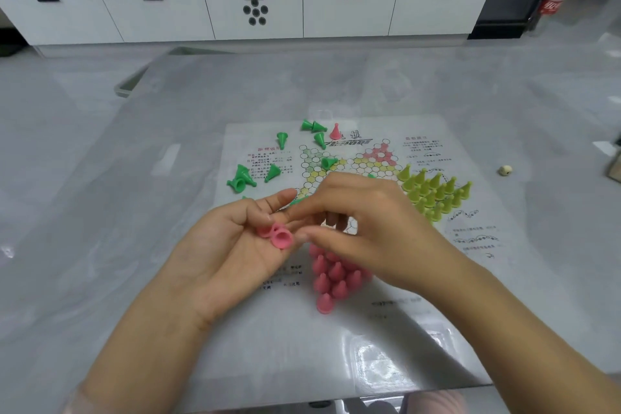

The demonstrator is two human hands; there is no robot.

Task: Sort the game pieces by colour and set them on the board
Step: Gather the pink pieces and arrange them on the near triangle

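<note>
A person sits at a pale grey counter (100, 178) with a printed paper game board (420, 279) spread flat in front of them.

At the left of the board, loose green pieces (240, 178) lie tipped on their sides, scattered along its left and far edges; none of them is placed yet.

Next comes the left hand (235, 245), palm up over the board's near left part. Its fingers are loosely cupped, cradling two pink pieces (277, 235) whose hollow bases face the camera.

The right hand (366, 232) reaches across to meet it. Its thumb and forefinger come together right at the cradled pieces, but whether this grip has already closed on one cannot be told.

Just beneath both hands, a tight cluster of pink pieces (331, 276) stands upright on the board. One more pink piece (334, 132) stands alone at the far edge.

Further right, yellow-green pieces (433, 193) stand upright in a neat triangle.

At the far right, a small pale ball (505, 170) rests on the counter, off the board.

The pink set seems to be the step in hand. The next move likely calls for pinching one piece and standing it upright beside the cluster.
</note>
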